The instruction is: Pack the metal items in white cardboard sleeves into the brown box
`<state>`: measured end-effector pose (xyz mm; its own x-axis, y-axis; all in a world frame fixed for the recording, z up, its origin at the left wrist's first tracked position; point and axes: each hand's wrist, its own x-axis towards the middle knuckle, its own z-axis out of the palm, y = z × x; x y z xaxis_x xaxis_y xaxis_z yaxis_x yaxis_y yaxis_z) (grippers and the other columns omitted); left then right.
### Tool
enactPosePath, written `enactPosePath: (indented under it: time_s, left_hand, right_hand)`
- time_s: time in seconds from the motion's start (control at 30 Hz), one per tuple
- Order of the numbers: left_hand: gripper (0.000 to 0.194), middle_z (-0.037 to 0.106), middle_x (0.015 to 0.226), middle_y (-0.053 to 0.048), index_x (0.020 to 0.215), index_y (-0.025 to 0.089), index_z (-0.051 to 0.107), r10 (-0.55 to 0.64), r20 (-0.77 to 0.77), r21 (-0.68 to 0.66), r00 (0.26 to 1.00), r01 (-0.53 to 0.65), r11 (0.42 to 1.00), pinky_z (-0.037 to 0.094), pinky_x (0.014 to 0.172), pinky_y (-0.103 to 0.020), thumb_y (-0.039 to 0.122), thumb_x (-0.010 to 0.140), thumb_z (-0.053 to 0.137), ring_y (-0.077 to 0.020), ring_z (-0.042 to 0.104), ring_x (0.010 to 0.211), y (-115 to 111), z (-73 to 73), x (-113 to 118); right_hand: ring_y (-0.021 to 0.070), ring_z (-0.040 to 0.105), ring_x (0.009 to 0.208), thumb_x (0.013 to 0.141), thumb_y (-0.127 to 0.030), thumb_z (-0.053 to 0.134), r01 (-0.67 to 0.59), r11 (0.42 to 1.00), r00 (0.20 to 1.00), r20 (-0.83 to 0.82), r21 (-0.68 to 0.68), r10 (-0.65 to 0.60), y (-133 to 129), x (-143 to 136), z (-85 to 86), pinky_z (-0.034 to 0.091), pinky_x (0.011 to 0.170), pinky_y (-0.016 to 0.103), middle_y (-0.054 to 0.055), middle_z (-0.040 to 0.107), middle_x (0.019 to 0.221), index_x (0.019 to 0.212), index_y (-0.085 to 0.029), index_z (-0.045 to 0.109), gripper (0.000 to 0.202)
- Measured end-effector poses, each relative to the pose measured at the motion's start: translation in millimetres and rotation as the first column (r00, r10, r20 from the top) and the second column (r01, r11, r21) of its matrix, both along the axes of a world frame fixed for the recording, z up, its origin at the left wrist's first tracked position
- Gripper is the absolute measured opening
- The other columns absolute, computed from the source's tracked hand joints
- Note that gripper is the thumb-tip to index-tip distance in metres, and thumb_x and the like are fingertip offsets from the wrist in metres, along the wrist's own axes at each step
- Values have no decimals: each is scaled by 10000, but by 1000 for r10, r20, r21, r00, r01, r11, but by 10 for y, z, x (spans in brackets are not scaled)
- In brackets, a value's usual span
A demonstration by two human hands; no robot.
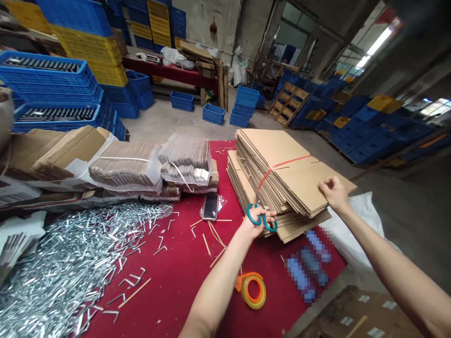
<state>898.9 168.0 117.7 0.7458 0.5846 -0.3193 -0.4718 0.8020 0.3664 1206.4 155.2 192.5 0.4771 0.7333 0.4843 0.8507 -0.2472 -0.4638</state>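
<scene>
A thick stack of flat brown cardboard [299,188] lies on the red-covered table, with a red strap [291,162] across its upper bundle. Teal-handled scissors [254,215] are in my left hand [256,224], at the near left side of the stack; their blades point at the strap where it runs down the stack's edge. My right hand [334,192] is closed at the stack's right corner, thumb and fingers pinched together. Whether it grips the cardboard edge or something small is hidden.
Many bent metal rods [81,253] cover the table's left side. Bundled cardboard pieces [123,164] line its far edge. A phone [210,206] and an orange tape dispenser [252,288] lie nearer the middle. A white sack [359,225] is right of the stack.
</scene>
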Motion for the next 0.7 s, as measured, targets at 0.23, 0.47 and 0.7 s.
enactPosePath:
  time_s: [0.23, 0.47, 0.7]
  left_hand:
    - [275, 674, 760, -89, 860, 136, 481, 35, -9, -25, 999, -35, 999, 430, 469, -230, 134, 595, 554, -138, 596, 516, -124, 33, 181]
    - [146, 647, 649, -75, 778, 122, 496, 123, -143, 64, 982, -115, 991, 358, 412, -189, 159, 649, 552, -128, 578, 484, 31, 73, 368]
    - [217, 425, 461, 79, 837, 154, 520, 313, -296, 293, 903, -226, 929, 281, 370, -173, 255, 675, 624, -56, 382, 338, -8, -14, 152]
  right_hand:
    - [168, 520, 605, 700, -531, 517, -10, 1000, 1000, -21, -2, 10, -4, 5, -1, 387, 586, 292, 2, 539, 656, 729, -231, 434, 313]
    - [176, 519, 628, 691, -495, 525, 15, 1000, 1000, -23, -19, -15, -7, -47, 9, 396, 607, 304, 11, 554, 668, 734, -233, 443, 279]
    - [210, 521, 658, 677, -480, 521, 53, 996, 997, -44, -79, -56, -35, -59, 30, 378, 608, 328, 41, 572, 706, 736, -247, 443, 253]
